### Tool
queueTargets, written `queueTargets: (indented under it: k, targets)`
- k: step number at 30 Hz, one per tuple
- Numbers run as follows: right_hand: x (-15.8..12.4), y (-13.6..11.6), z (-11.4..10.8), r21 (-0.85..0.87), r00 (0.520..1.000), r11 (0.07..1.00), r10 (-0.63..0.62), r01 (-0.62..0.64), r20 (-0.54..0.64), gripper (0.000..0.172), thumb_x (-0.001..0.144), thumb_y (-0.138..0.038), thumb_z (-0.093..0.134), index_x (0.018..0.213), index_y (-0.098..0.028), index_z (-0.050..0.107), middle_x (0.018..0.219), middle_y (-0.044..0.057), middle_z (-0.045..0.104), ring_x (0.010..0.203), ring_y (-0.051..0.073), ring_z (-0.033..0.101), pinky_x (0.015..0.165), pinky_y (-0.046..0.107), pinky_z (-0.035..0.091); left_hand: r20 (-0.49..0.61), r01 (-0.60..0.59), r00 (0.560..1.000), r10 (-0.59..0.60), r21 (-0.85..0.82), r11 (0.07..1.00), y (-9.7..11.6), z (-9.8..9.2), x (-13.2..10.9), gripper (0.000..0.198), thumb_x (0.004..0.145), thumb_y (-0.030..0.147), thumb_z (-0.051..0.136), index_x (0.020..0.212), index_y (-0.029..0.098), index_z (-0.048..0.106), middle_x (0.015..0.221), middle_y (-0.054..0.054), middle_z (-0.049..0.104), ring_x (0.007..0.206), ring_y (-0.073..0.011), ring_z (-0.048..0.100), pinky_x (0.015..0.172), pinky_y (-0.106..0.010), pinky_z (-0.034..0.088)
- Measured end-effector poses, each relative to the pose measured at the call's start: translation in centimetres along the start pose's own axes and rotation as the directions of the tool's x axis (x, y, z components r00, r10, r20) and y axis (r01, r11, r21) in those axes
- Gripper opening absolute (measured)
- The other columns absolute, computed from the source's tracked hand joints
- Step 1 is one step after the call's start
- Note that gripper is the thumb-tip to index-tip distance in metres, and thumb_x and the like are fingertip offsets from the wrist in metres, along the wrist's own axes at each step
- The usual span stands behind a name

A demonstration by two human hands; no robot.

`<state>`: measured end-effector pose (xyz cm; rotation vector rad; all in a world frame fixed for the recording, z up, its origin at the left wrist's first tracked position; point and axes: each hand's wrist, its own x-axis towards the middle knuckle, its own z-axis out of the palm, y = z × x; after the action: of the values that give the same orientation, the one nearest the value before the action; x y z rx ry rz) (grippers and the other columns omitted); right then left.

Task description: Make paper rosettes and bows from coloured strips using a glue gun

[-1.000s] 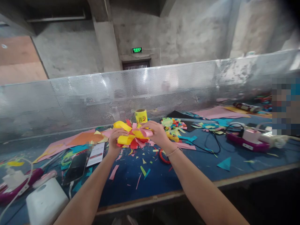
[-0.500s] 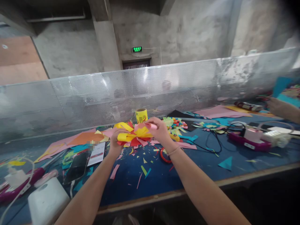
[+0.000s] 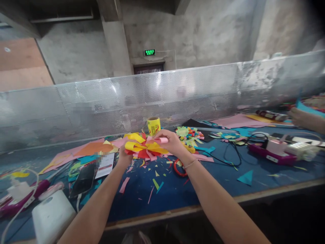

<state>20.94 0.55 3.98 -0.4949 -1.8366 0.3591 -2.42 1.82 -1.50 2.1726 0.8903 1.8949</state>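
A paper flower (image 3: 144,148) with yellow, red and pink strips is held between my hands above the blue table (image 3: 142,203). My left hand (image 3: 124,155) is closed around its left side, the fingertips partly hidden by the paper. On the right side, my right hand (image 3: 170,141) pinches a curled pink strip (image 3: 161,140) of the flower. Just behind stands a yellow can-shaped roll (image 3: 153,126). Small paper scraps lie under the flower, and red-handled scissors (image 3: 179,167), only the handle plainly seen, rest beside my right wrist.
On the left are a phone (image 3: 83,179), a white box (image 3: 53,217) and a purple power strip (image 3: 38,189). Another power strip (image 3: 269,156) with cables lies right. A perforated metal screen (image 3: 203,91) borders the back. A co-worker's hand (image 3: 302,117) holds blue paper at far right.
My right hand has shifted slightly down with the pink strip, now curled over more. The yellow loop near my left hand has turned a little. The co-worker's blue paper has been lowered.
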Motion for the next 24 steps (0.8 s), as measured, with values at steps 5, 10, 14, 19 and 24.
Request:
queueTargets:
  k: [5, 10, 14, 19, 24]
  targets:
    - [0.0, -0.4, -0.1, -0.054, 1.0, 0.999, -0.003, 0.002, -0.017, 0.009, 0.07, -0.012, 0.062, 0.074, -0.019, 0.067, 0.082, 0.006, 0.072, 0.08, 0.019, 0.067, 0.075, 0.033, 0.051, 0.005, -0.099, 0.995, 0.098, 0.037, 0.994, 0.8, 0.3, 0.1, 0.026, 0.071, 0.045, 0.067, 0.078, 0.02, 0.068, 0.084, -0.009, 0.07, 0.085, -0.0247, 0.063, 0.082, -0.042, 0.051]
    - [-0.4, -0.4, 0.5, -0.023, 0.993, 0.996, -0.082, 0.084, 0.09, 0.012, 0.071, -0.01, 0.063, 0.076, -0.021, 0.067, 0.084, 0.003, 0.072, 0.081, 0.017, 0.067, 0.076, 0.032, 0.051, -0.01, -0.172, 0.985, 0.173, 0.04, 0.984, 1.9, 0.3, 0.3, 0.027, 0.069, 0.047, 0.068, 0.075, 0.021, 0.069, 0.08, -0.008, 0.07, 0.082, -0.0253, 0.063, 0.082, -0.044, 0.05]
    - [-0.6, -0.2, 0.6, -0.044, 0.984, 0.999, -0.015, 0.024, 0.179, 0.01, 0.071, -0.012, 0.064, 0.076, -0.021, 0.067, 0.081, 0.002, 0.071, 0.076, 0.016, 0.067, 0.071, 0.03, 0.051, -0.043, -0.079, 0.996, 0.083, 0.074, 0.994, 1.2, 0.0, 0.2, 0.023, 0.066, 0.042, 0.071, 0.076, 0.022, 0.069, 0.081, -0.007, 0.07, 0.085, -0.0253, 0.063, 0.085, -0.043, 0.049]
    - [-0.4, -0.2, 0.5, -0.138, 0.977, 0.99, 0.062, -0.034, 0.203, 0.007, 0.077, -0.02, 0.063, 0.082, -0.023, 0.067, 0.083, 0.0, 0.071, 0.075, 0.014, 0.065, 0.068, 0.027, 0.049, -0.043, 0.124, 0.992, -0.123, 0.039, 0.991, 0.3, 0.1, 0.1, 0.017, 0.063, 0.033, 0.068, 0.075, 0.02, 0.066, 0.085, -0.008, 0.069, 0.084, -0.0243, 0.063, 0.078, -0.04, 0.051]
    - [-0.5, -0.5, 0.5, -0.212, 0.96, 0.977, 0.078, -0.019, 0.27, 0.008, 0.08, -0.025, 0.06, 0.083, -0.023, 0.067, 0.083, 0.0, 0.071, 0.073, 0.015, 0.063, 0.066, 0.027, 0.047, -0.077, 0.218, 0.974, -0.214, 0.047, 0.975, 0.6, 0.6, 0.2, 0.013, 0.063, 0.024, 0.062, 0.075, 0.019, 0.064, 0.081, -0.006, 0.068, 0.078, -0.0223, 0.062, 0.071, -0.037, 0.051]
